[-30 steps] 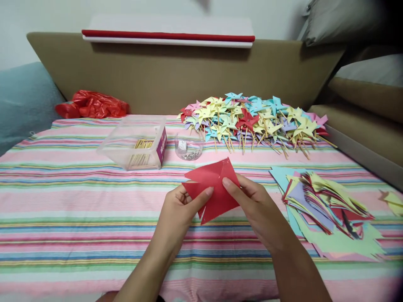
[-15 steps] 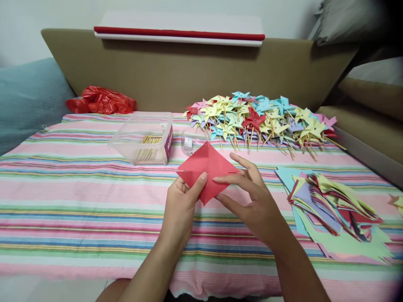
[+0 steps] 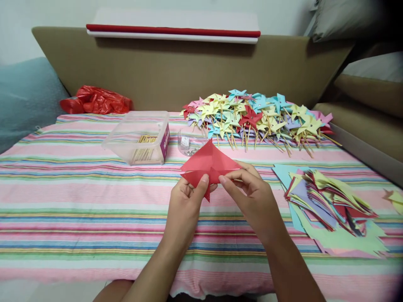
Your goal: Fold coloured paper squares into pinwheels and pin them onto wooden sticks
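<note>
A square of red paper [image 3: 208,156], slit in from its corners, is held up above the striped cloth with one corner pointing away from me. My left hand [image 3: 190,193] grips its near left part, the thumb on top close to the paper's middle. With thumb and fingertips, my right hand [image 3: 248,188] pinches the near right part, where a flap is folded in toward the centre. The fingers under the paper are partly hidden. Just beyond the paper stands a clear round tub [image 3: 185,144] with small metal pieces in it, partly covered by the paper.
A clear plastic box [image 3: 121,147] holding short wooden sticks stands back left. Many finished paper pinwheels [image 3: 252,117] lie heaped at the back. Stacks of coloured paper [image 3: 330,205] are on the right. A red plastic bag [image 3: 100,100] lies far left, on the striped cloth [image 3: 78,201].
The red paper has been turned so a corner points away. My right hand let its fingers spread, then closed on the near right edge, and a flap now bends inward.
</note>
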Demonstrator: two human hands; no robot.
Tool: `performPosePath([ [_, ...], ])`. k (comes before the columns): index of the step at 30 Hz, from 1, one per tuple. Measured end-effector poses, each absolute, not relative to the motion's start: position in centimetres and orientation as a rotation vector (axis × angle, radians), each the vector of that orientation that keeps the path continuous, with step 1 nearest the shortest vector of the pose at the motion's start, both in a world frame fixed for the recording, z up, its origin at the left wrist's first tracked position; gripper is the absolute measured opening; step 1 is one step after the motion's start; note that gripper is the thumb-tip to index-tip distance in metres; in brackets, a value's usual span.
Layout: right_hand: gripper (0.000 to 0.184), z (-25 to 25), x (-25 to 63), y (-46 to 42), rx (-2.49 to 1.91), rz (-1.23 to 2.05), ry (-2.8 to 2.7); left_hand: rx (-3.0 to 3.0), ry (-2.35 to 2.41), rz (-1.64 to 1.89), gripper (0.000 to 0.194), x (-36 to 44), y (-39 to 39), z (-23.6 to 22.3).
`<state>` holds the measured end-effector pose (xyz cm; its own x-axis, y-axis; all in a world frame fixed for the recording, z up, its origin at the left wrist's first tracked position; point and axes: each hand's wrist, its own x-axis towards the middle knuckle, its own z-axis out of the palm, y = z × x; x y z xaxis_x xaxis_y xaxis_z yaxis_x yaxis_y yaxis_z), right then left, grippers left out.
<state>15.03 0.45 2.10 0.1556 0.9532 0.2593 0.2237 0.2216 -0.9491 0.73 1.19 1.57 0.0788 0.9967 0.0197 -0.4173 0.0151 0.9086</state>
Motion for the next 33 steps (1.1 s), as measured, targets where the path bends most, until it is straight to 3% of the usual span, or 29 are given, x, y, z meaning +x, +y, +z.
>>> performPosePath([
  [15,0.018,1.9,14.6,0.5,-1.240,0.785,-1.257,0.957,0.901,1.345,0.030,1.1,1.3,1.5],
  [20,0.044,2.7,14.8,0.3,-1.145,0.940,-0.899,1.047,0.929,1.362,0.035,0.5,1.5,2.4],
  [26,0.085,3.5,15.9,-0.1,-1.066,1.351,-0.849,1.213,0.823,1.138,0.067,-0.5,1.5,3.0],
  [33,0.092,3.3,16.0,-0.2,-1.124,1.361,-0.858,1.202,0.874,1.001,0.072,-0.8,1.6,2.7],
])
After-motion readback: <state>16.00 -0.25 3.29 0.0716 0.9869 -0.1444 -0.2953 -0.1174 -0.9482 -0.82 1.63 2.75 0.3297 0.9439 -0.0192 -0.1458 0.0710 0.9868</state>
